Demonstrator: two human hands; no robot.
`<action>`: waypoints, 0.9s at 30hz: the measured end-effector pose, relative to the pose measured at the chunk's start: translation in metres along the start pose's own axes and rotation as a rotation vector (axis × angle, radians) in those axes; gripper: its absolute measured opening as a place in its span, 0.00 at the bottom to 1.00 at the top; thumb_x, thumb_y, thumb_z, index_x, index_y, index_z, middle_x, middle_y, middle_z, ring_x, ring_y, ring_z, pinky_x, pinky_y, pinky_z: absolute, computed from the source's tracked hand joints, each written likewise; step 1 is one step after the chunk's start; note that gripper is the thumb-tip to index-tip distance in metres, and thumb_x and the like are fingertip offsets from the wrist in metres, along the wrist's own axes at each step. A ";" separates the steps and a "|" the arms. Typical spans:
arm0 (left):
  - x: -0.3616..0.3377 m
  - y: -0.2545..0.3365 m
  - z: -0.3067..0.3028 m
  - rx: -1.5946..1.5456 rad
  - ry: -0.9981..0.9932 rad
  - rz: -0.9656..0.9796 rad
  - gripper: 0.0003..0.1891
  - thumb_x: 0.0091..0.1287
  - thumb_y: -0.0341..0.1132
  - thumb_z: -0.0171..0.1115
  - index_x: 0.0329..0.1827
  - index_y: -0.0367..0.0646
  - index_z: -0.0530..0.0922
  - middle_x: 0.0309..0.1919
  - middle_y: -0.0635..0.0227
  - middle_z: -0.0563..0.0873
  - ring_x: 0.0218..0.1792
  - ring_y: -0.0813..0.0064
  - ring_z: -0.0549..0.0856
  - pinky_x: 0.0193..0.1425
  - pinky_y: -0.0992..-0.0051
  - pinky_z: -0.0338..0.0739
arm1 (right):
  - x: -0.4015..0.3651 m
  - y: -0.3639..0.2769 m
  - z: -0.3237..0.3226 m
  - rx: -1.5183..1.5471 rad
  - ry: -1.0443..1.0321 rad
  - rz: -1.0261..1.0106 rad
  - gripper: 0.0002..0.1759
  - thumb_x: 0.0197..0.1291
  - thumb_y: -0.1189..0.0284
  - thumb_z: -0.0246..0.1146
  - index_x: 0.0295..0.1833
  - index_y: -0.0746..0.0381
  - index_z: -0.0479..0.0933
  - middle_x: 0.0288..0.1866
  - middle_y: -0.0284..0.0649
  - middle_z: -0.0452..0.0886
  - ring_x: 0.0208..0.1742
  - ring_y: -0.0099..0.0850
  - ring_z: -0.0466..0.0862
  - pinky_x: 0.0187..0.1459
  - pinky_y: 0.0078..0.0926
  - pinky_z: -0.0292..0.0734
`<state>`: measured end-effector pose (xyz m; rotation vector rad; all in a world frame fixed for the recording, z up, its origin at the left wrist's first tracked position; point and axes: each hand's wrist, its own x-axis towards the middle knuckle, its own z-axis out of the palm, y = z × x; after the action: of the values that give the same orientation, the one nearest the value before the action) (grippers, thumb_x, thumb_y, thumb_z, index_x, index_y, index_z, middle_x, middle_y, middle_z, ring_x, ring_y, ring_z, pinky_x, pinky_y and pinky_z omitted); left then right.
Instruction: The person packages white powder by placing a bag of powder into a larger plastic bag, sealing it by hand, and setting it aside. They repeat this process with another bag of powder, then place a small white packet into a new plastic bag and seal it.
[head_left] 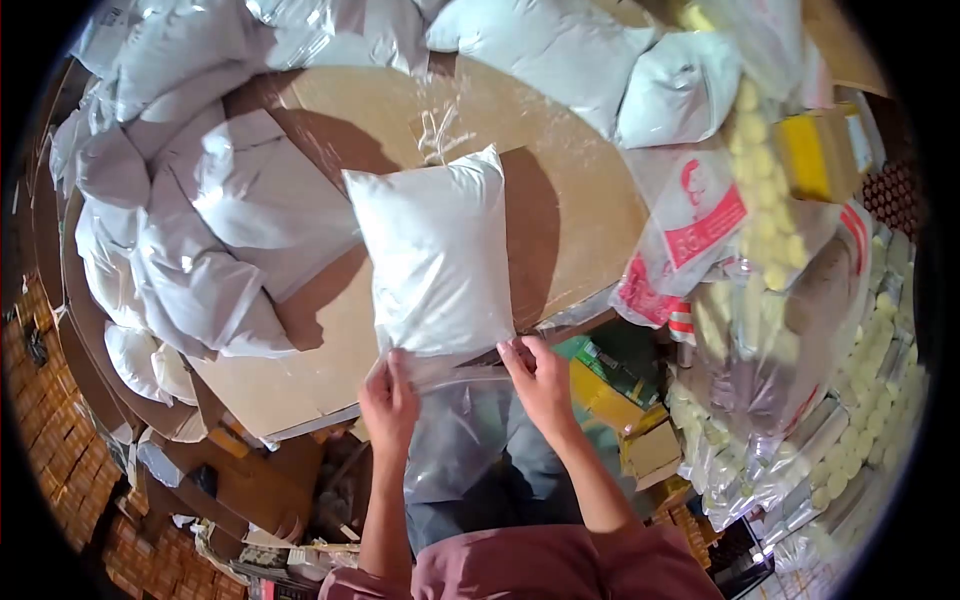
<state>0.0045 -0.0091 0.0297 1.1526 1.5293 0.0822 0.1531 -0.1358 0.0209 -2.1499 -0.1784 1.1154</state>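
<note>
A plump clear plastic bag filled with something white (440,260) lies at the front of the cardboard-topped table (510,110). Its loose, see-through end (455,430) hangs over the table's front edge toward my lap. My left hand (390,405) pinches the plastic at the bag's near left corner. At the near right corner, my right hand (540,380) grips the same plastic between thumb and fingers. What is in the bag cannot be made out beyond its white colour.
Similar white-filled bags are heaped at the left (200,230) and along the back (550,50). To the right hang clear bags of pale yellow round pieces (765,180) and a red-printed plastic bag (695,215). Open cardboard boxes (650,450) stand below the table's right side.
</note>
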 end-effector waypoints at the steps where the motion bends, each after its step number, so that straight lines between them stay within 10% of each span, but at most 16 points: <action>1: -0.002 0.008 0.001 -0.075 -0.025 -0.105 0.23 0.76 0.42 0.51 0.21 0.40 0.68 0.11 0.77 0.64 0.13 0.86 0.64 0.17 0.79 0.57 | -0.001 0.003 0.002 0.055 -0.034 0.033 0.15 0.65 0.66 0.65 0.37 0.69 0.77 0.16 0.30 0.71 0.18 0.15 0.65 0.21 0.19 0.59; 8: -0.011 -0.006 0.011 0.095 0.019 -0.262 0.25 0.77 0.45 0.50 0.20 0.40 0.68 0.13 0.79 0.65 0.15 0.89 0.61 0.17 0.81 0.52 | -0.008 0.005 0.011 0.062 0.172 0.083 0.18 0.60 0.68 0.70 0.48 0.65 0.73 0.14 0.35 0.71 0.15 0.20 0.67 0.20 0.21 0.62; 21: -0.016 -0.016 0.016 -0.333 0.091 -0.252 0.17 0.78 0.37 0.46 0.27 0.40 0.66 0.14 0.72 0.72 0.13 0.85 0.69 0.15 0.81 0.60 | 0.041 0.001 -0.035 0.075 -0.393 0.171 0.11 0.60 0.71 0.68 0.35 0.69 0.78 0.21 0.25 0.71 0.23 0.13 0.64 0.24 0.15 0.55; 27: -0.016 -0.011 -0.019 -0.432 -0.263 -0.295 0.14 0.74 0.31 0.52 0.27 0.36 0.73 0.19 0.74 0.72 0.19 0.87 0.69 0.21 0.82 0.61 | 0.049 -0.016 -0.052 0.286 -0.611 0.133 0.08 0.55 0.74 0.71 0.37 0.68 0.82 0.25 0.29 0.79 0.26 0.13 0.70 0.28 0.15 0.62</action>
<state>-0.0193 -0.0162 0.0407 0.5654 1.3455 0.0556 0.2260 -0.1303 0.0179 -1.5401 -0.1389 1.7382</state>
